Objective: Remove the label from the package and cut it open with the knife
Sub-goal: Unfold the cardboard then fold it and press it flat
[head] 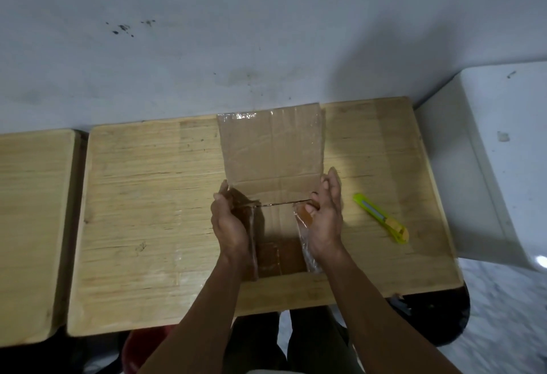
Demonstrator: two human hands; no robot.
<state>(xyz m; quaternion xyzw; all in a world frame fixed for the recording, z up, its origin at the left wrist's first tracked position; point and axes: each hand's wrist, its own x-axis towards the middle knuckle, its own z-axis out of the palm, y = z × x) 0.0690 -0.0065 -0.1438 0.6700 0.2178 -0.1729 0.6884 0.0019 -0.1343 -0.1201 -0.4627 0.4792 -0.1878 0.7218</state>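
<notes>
We see the cardboard package (272, 166) sitting mid-worktop (142, 196), top already cut open: far flap folded back flat toward the wall (207, 48), clear tape (239, 115) still shiny along its far edge and sides. Left hand (229, 219) is curled around the left side flap (251, 225), thumb up at the flap's far corner, holding it upright. Right hand (324, 213) grips the right side flap, fingers hooked over its edge, with loose clear tape (306, 243) hanging below the palm. Both hands closed on cardboard, pulling flaps apart; box interior is dark, we can't tell what's inside. The knife (381, 217), a yellow-green snap-off cutter, lies on the worktop just right of the right hand, not touched, angled toward the near right corner. No label that we can make out on visible faces. Second wooden worktop (29, 225) butts up on the left; white ledge (488, 151) on the right.
</notes>
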